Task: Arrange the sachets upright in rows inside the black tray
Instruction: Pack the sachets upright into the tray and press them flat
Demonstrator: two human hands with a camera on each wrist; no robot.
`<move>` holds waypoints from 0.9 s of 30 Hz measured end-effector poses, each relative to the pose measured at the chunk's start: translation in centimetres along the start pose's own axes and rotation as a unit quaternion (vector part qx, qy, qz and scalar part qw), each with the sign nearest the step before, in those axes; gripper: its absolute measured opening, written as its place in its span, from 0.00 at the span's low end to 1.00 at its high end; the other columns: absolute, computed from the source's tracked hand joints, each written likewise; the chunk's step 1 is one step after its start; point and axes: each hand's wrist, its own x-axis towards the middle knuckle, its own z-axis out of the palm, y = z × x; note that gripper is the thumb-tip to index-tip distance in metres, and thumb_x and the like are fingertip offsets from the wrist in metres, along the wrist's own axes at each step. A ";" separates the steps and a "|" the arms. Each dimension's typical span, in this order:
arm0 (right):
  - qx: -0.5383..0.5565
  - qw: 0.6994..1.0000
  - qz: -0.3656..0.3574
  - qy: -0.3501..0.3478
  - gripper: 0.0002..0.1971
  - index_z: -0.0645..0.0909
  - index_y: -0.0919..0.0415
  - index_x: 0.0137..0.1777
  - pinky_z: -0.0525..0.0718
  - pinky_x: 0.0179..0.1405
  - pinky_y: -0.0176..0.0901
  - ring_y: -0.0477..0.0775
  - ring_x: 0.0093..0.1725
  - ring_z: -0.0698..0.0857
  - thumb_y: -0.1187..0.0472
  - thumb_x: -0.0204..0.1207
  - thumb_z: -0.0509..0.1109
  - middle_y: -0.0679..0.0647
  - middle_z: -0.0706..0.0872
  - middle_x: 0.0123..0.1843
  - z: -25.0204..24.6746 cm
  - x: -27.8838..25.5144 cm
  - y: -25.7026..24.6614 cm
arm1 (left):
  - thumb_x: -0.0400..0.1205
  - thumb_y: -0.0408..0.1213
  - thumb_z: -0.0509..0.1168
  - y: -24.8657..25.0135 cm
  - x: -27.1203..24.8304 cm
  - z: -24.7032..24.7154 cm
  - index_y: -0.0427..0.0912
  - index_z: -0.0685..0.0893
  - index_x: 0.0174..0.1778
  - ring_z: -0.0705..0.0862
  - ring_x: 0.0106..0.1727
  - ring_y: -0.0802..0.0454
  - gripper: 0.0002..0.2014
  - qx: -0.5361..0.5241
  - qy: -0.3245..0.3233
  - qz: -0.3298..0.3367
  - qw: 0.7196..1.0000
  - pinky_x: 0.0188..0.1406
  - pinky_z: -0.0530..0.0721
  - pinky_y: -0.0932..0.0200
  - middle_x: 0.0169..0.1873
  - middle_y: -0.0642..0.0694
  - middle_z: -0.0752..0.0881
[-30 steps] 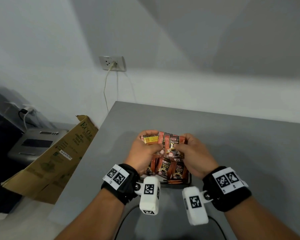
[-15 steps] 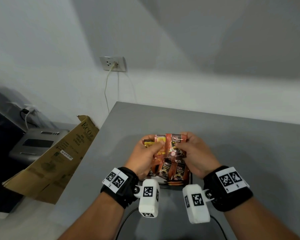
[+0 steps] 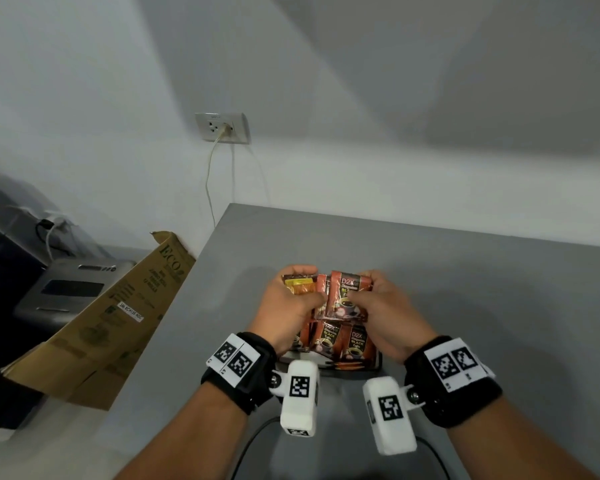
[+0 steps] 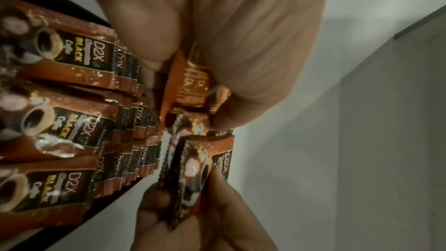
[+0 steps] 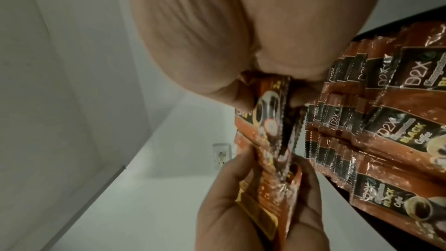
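Nearest me the black tray [image 3: 377,365] holds rows of upright sachets [image 3: 329,341]. Just beyond, my right hand [image 3: 383,306] pinches 1 loose sachet [image 3: 347,296], long axis upright, over the tray's far end. My left hand [image 3: 288,306] grips a small bunch [image 3: 300,285] to its left. I judge the right hand nearer the open slot.
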 end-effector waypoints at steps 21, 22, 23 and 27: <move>-0.103 0.991 -0.059 -0.064 0.12 0.83 0.54 0.44 0.83 0.45 0.52 0.56 0.40 0.87 0.74 0.77 0.67 0.57 0.90 0.41 -0.7 0.0 -0.9 | 0.73 0.38 0.70 -0.7 -0.2 -1.5 0.35 0.90 0.46 0.86 0.33 0.44 0.11 -0.082 -0.123 -0.233 0.961 0.35 0.85 0.54 0.37 0.36 0.88; -0.089 0.993 -0.055 -0.051 0.12 0.82 0.56 0.45 0.84 0.42 0.50 0.55 0.40 0.87 0.75 0.78 0.65 0.57 0.90 0.41 -0.8 0.0 -1.0 | 0.71 0.33 0.72 -0.8 0.0 -1.5 0.35 0.88 0.49 0.85 0.32 0.45 0.12 -0.078 -0.116 -0.226 0.964 0.33 0.86 0.54 0.36 0.37 0.88; -0.058 0.996 -0.051 -0.034 0.12 0.81 0.59 0.46 0.85 0.39 0.49 0.55 0.38 0.88 0.76 0.79 0.64 0.57 0.90 0.40 -0.9 -0.1 -1.2 | 0.71 0.28 0.73 -0.8 0.0 -1.5 0.36 0.86 0.53 0.85 0.32 0.44 0.14 -0.075 -0.101 -0.212 0.969 0.31 0.86 0.55 0.37 0.37 0.88; 0.116 0.993 -0.018 -0.019 0.10 0.79 0.65 0.52 0.86 0.39 0.51 0.57 0.38 0.88 0.77 0.81 0.58 0.61 0.89 0.41 -1.9 -0.1 -2.0 | 0.75 0.18 0.72 -0.7 0.4 -1.7 0.39 0.83 0.59 0.89 0.37 0.43 0.19 0.004 0.022 -0.081 0.996 0.33 0.88 0.54 0.43 0.36 0.91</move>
